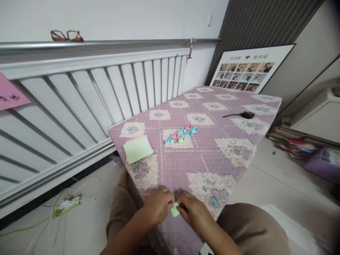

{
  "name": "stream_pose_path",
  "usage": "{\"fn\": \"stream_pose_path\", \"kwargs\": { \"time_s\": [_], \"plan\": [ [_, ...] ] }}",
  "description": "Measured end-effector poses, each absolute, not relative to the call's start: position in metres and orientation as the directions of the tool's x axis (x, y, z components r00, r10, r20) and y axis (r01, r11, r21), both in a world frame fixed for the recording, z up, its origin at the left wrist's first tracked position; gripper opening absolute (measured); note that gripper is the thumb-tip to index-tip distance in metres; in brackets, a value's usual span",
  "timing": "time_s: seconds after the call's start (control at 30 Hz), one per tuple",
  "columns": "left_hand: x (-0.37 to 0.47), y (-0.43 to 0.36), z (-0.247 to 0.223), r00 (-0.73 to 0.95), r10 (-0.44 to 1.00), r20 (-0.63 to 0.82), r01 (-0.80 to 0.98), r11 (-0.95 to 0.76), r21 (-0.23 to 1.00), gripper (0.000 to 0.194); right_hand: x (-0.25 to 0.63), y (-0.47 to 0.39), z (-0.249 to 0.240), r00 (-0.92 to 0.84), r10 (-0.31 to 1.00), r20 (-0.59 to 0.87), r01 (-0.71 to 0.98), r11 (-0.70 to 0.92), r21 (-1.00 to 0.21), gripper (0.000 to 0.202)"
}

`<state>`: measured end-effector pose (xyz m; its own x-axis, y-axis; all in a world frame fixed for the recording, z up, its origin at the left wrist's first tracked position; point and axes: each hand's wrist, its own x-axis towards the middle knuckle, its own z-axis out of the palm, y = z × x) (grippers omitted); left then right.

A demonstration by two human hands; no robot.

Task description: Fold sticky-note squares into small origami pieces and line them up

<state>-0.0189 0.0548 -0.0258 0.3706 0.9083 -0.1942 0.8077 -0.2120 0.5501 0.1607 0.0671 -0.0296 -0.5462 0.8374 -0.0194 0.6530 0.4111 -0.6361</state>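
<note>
A small folded piece of light green paper (175,209) is between my hands near the front of the table. My left hand (159,204) pinches its left side with thumb and fingers. On the right side, my right hand (191,207) grips it with closed fingers. Farther up the table sit several small folded paper pieces in blue, pink and green, such as a green one (181,139) and a pink one (174,135). To their left lies a stack of square paper sheets (138,149), pale green on top with pink beneath.
The table (183,161) has a purple floral cloth. A black object with a thin handle (247,115) lies at its right. A white radiator (106,92) runs along the left, with glasses (67,36) on the pipe above. A power strip (67,205) is on the floor.
</note>
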Motion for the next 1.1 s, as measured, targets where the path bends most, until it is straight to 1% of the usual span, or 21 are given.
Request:
{"fn": "stream_pose_path", "kwargs": {
  "time_s": [0.13, 0.23, 0.47, 0.63, 0.97, 1.1],
  "plan": [
    [-0.019, 0.054, -0.026, 0.372, 0.911, -0.178, 0.806, -0.222, 0.548, 0.013, 0.161, 0.066, -0.030, -0.555, 0.832, -0.013, 0.667, 0.436, -0.604, 0.012],
    [-0.017, 0.053, -0.027, 0.376, 0.911, -0.167, 0.805, -0.232, 0.547, 0.011, 0.160, 0.065, -0.032, -0.568, 0.823, 0.005, 0.665, 0.463, -0.586, 0.012],
    [-0.015, 0.053, -0.027, 0.381, 0.911, -0.159, 0.814, -0.249, 0.524, 0.010, 0.163, 0.069, -0.031, -0.604, 0.797, 0.004, 0.621, 0.473, -0.624, 0.013],
    [-0.016, 0.055, -0.025, 0.405, 0.900, -0.162, 0.820, -0.279, 0.500, 0.009, 0.164, 0.069, -0.034, -0.601, 0.799, 0.013, 0.616, 0.473, -0.630, 0.013],
    [-0.011, 0.060, -0.021, 0.447, 0.876, -0.183, 0.852, -0.355, 0.384, 0.012, 0.166, 0.070, -0.037, -0.624, 0.781, 0.019, 0.584, 0.483, -0.652, 0.014],
    [-0.009, 0.055, -0.021, 0.467, 0.865, -0.184, 0.860, -0.395, 0.323, 0.012, 0.166, 0.069, -0.037, -0.622, 0.782, 0.035, 0.588, 0.497, -0.638, 0.016]
  ]
}}
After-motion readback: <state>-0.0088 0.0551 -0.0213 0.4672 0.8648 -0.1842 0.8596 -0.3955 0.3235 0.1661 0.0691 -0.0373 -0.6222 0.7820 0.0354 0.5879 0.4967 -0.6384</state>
